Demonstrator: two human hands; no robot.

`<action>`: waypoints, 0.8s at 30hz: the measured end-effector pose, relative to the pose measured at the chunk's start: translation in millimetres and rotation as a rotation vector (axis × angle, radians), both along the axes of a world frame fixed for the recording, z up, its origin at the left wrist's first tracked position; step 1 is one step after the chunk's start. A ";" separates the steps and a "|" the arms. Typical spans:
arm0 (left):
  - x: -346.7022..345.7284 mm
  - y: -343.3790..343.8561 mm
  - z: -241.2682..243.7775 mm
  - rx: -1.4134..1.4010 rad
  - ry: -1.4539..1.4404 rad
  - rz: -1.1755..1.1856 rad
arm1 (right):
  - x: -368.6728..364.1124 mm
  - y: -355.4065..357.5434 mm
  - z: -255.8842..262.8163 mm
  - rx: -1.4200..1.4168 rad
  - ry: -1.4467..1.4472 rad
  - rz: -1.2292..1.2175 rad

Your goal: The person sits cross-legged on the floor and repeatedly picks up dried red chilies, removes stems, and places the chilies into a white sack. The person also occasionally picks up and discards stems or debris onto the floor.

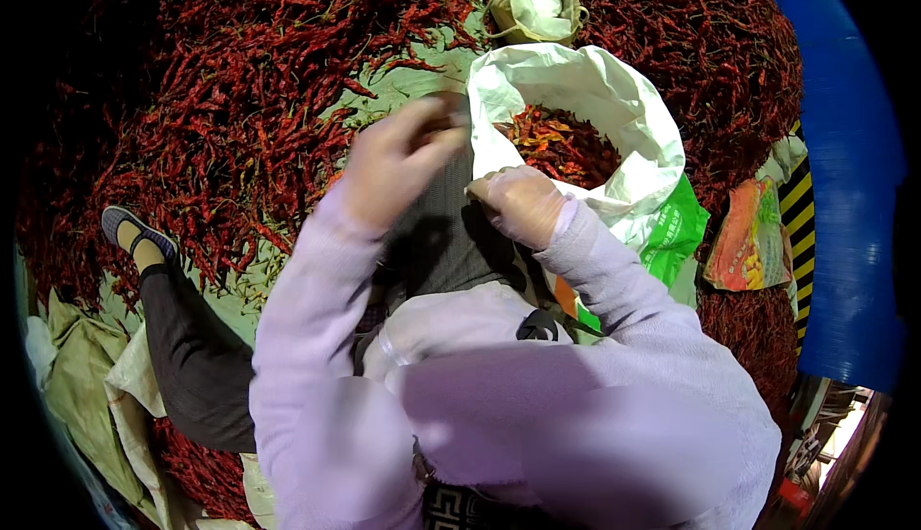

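My left hand [403,159] is raised over my trousered knee [446,228], left of a white woven sack [496,77]. Motion blurs it; its fingers curl inwards, and what lies inside them is hidden. At the sack's near left rim is my right hand [524,203], in what looks like a thin clear glove. Its fingers are bent together at the rim, and I cannot tell whether they grip anything. The sack stands open with its mouth rolled back. Inside lie dried red chillies [561,145], some of them orange.
Loose dried chillies [245,113] spread over a pale sheet [403,84] at left. Another heap [691,33] rises at right beside a blue panel [849,192]. A lined bag [540,1] stands beyond the sack; a printed bag [748,242] lies right. My shoe [137,231] rests among chillies.
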State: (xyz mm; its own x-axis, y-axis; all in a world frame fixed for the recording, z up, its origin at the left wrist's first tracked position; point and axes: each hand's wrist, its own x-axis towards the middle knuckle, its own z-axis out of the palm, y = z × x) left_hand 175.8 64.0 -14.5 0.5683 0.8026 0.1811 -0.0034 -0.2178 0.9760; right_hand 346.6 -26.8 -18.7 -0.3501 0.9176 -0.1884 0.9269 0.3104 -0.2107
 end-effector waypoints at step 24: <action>-142.1 -129.8 -107.4 -0.623 0.083 0.342 | -122.0 175.5 -175.8 -0.380 -0.108 0.107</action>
